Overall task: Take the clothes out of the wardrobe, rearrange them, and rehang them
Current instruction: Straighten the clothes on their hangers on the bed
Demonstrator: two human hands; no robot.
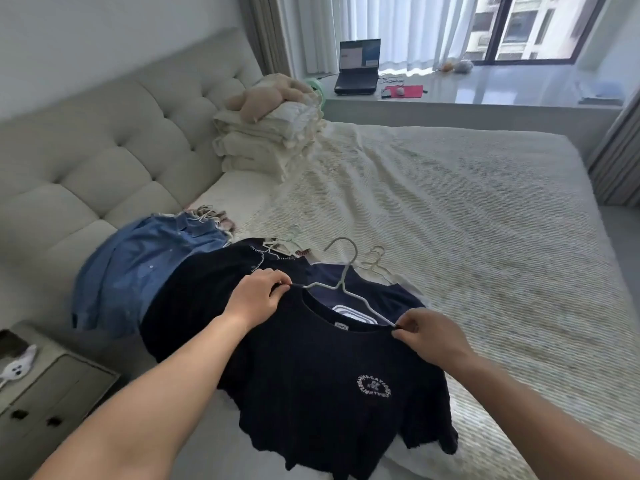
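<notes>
The left hand [258, 297] pinches the left shoulder of the dark knit top [322, 382] at the neckline, thumb and fingers curled onto the fabric. The right hand [424, 332] pinches the right shoulder of the same top, fingertips closed on the fabric where the arm of the pale wire hanger [346, 271] ends. Both forearms extend forward from the bottom edge of the view, the left from the lower left, the right from the lower right.

The hanger sits inside the neck opening of the top, its hook pointing away from the person. The top carries a round white emblem on the chest and lies front side up at the near edge of the bed [485, 209], its hem overhanging that edge.

Beneath the top lies a navy garment [377, 289] with a white print showing through the neck opening. To the left lie a second dark garment [194, 292] and a blue denim shirt [138, 268], each overlapping the next. More hanger hooks [375, 254] protrude beyond the pile.

The bed has a cream textured cover and a grey tufted headboard [104, 150]. Folded cream bedding [266, 140] with a plush toy [266, 97] on top is stacked near the headboard. A grey nightstand [52, 393] stands at lower left. Beyond the bed, a windowsill ledge [502, 88] carries an open laptop [358, 65], with sheer curtains [398, 26] and a window [540, 26] behind it.
</notes>
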